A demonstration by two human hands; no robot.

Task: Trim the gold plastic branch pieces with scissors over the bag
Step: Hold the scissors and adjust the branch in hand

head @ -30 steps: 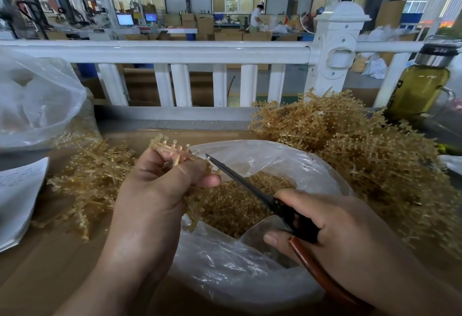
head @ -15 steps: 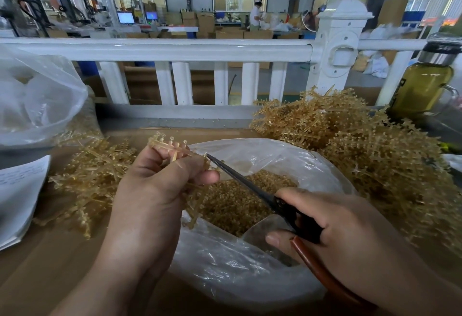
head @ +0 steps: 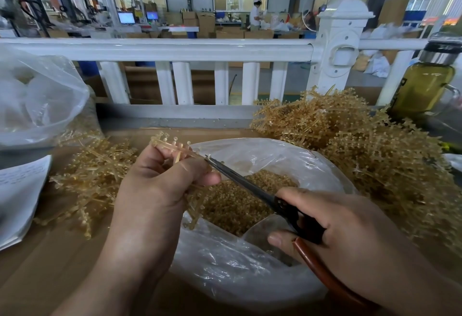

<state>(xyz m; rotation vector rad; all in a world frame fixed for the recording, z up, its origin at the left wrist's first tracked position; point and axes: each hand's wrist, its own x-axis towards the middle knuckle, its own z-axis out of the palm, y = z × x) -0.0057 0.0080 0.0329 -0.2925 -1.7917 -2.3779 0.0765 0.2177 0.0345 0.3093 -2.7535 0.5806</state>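
**Head cam: scissor tip on the branch, over the bag**

Head view, all positions relative to the bag [head: 275, 149]:

- Bag: clear plastic, mouth open and facing up, centre of frame, sitting on the cardboard surface [head: 50, 265]. Inside it is a heap of small gold cut bits [head: 237, 205].
- Left hand [head: 160, 185]: above the bag's left rim, fingers and thumb curled tight, pinching a gold branch piece [head: 170, 143]. The top of the piece sticks out past the fingers, and more of it hangs below the thumb over the bag mouth.
- Right hand [head: 345, 228]: over the bag's near-right edge, fingers wrapped around the scissors [head: 240, 178] at the handles, black at the pivot and reddish-brown on the near loop.
- Blades run up and left across the bag mouth. They look nearly together. The tip touches the branch piece just beyond the left thumb.
- Right of the bag: large pile of gold branches [head: 362, 155], touching the bag's rim.
- Left of the bag: smaller gold pile [head: 95, 173], partly behind the left hand.
- Further left: second clear bag [head: 40, 95] with a paper sheet [head: 17, 190] below it.
- Behind the bag: white railing [head: 175, 49].
- Far right, behind the large pile: bottle [head: 425, 85] of yellow-green liquid.
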